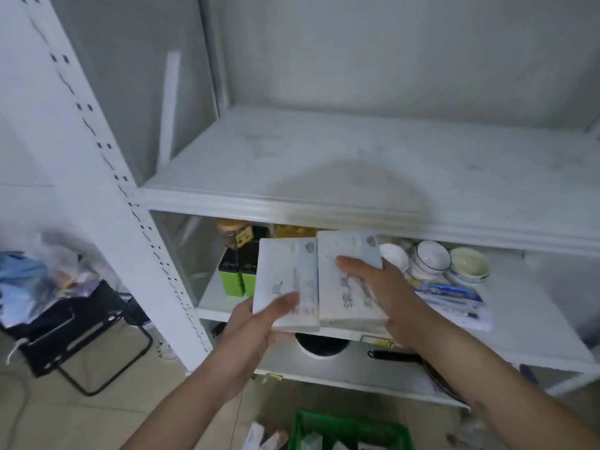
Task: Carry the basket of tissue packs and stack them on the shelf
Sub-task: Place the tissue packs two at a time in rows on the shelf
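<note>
I hold two white tissue packs side by side in front of the white shelf unit. My left hand (256, 323) grips the left tissue pack (287, 274) from below, thumb on top. My right hand (380, 287) grips the right tissue pack (344, 254), thumb across its face. Both packs hover below the front lip of the bare upper shelf board (341, 157). The green basket (347, 428) sits on the floor under my arms, with more packs inside and one beside it.
The lower shelf holds green boxes (237, 277), a jar, white bowls (435, 258) and flat packets. A black pan (402, 355) lies on the shelf beneath. A perforated white upright (130, 203) stands left. A black folding stool (78, 332) with bags sits at far left.
</note>
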`<state>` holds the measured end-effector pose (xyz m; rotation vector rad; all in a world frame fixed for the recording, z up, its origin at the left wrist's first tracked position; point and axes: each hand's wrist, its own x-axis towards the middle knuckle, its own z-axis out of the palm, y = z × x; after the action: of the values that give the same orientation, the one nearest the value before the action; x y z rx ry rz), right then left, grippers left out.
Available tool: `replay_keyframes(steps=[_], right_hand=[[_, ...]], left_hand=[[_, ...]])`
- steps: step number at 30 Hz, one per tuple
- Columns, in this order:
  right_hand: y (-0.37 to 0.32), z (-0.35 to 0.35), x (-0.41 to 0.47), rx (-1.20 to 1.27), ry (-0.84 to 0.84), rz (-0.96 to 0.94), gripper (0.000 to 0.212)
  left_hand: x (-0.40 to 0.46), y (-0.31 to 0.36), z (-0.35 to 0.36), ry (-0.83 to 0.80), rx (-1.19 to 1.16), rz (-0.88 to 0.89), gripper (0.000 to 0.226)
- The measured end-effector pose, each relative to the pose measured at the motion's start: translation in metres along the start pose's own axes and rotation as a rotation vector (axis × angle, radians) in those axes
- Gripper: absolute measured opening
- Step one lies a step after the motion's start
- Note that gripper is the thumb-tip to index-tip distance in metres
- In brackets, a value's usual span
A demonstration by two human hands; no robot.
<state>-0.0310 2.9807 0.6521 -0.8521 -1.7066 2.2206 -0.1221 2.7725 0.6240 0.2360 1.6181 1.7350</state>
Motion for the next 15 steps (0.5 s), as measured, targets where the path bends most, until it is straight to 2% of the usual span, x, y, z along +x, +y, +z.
replay_keyframes(steps=[3, 7, 13, 15], right_hand=[[-0.036, 0.011, 0.011, -0.007, 0.014, -0.036, 0.062], [-0.078, 0.018, 0.025, 0.032, -0.031, -0.042, 0.039], [-0.118, 0.039, 0.064, 0.076, -0.013, -0.090, 0.046], [-0.129, 0.050, 0.081, 0.066, 0.011, -0.114, 0.046]], left_hand=[[0.003, 0.040, 0.004, 0.013, 0.010, 0.067, 0.052], [0.011, 0.082, 0.013, 0.009, -0.025, 0.108, 0.031], [0.043, 0.135, 0.009, 0.068, -0.044, 0.177, 0.031], [0.060, 0.152, -0.001, 0.051, -0.023, 0.194, 0.037]])
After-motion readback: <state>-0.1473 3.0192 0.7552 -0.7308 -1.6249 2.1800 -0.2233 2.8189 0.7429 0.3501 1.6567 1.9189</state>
